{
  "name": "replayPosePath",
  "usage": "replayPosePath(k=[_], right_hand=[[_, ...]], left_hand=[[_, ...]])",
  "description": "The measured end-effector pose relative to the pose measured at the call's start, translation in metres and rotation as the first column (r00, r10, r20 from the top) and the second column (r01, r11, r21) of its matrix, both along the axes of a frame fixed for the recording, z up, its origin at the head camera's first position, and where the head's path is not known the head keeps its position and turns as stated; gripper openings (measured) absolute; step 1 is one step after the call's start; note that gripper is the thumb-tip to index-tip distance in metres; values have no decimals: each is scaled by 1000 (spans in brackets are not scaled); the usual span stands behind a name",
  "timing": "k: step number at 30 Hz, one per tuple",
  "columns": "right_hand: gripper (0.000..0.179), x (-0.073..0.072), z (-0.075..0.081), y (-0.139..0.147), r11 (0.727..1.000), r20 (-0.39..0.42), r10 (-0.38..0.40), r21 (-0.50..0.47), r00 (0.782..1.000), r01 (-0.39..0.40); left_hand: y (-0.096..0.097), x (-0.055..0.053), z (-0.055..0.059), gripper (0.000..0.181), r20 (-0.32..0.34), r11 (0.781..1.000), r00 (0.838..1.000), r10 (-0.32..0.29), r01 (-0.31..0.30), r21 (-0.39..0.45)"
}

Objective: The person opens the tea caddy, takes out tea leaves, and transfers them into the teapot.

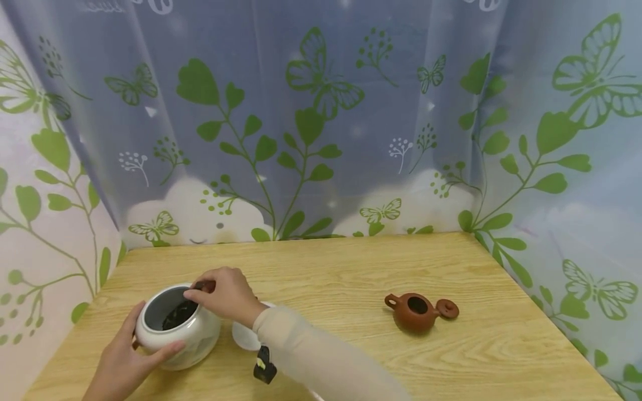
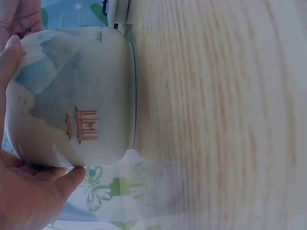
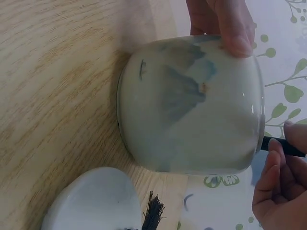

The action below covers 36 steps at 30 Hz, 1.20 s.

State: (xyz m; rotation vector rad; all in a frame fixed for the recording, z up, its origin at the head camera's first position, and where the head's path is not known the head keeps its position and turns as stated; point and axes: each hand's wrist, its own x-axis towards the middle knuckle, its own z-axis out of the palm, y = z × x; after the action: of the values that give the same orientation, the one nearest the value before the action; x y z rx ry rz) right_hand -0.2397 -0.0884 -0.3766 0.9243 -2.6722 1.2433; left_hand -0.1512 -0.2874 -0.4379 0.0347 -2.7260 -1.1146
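My left hand point(image 1: 125, 351) holds the side of a white ceramic jar point(image 1: 193, 345), thumb and fingers spread round its wall. Dark loose leaves point(image 1: 180, 314) show inside the jar through its wide mouth. Blue-grey mountains and a small orange pavilion are painted on the jar point(image 2: 72, 91) in the left wrist view. At the rim, my right hand point(image 1: 228, 292) pinches a slim dark stick-like handle point(image 3: 283, 146). Its far end is hidden inside the jar.
Beside the jar lies a white lid point(image 1: 246, 337), partly behind the right forearm, with a black tassel point(image 1: 264, 366) near it. Further right stands a reddish-brown clay teapot point(image 1: 413, 320), uncovered, its small lid point(image 1: 447, 309) by the spout. A patterned curtain point(image 1: 321, 167) rises behind the wooden table point(image 1: 326, 278).
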Motion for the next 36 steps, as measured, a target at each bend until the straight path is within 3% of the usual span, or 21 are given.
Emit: replayPosePath(k=[6,9,18,25,29,36], right_hand=[[17,3,1,-4,994,-135,24,105,991,-10],[17,4,0,-6,992,-149,57,123,987,-39],[17,3,-6,-5,997,-44,79,20,996,-78],[32,4,-8,1,990,106,66,-132,992,-52],[41,6,-10,1,969,255,45,-245,966,19],[31,11,-10,-6,887,480,-27,-392,877,242]], left_hand=[[-1,0,2,113,66,1000,998,-4,4,-4],[-2,-1,3,113,100,1000,995,-11,11,-3],[-2,-3,5,114,148,1000,989,1,0,-6],[-1,-2,3,113,94,1000,996,6,-5,-7],[-1,-2,3,113,86,1000,996,7,-7,-8],[-1,-3,4,113,114,1000,993,0,-1,6]])
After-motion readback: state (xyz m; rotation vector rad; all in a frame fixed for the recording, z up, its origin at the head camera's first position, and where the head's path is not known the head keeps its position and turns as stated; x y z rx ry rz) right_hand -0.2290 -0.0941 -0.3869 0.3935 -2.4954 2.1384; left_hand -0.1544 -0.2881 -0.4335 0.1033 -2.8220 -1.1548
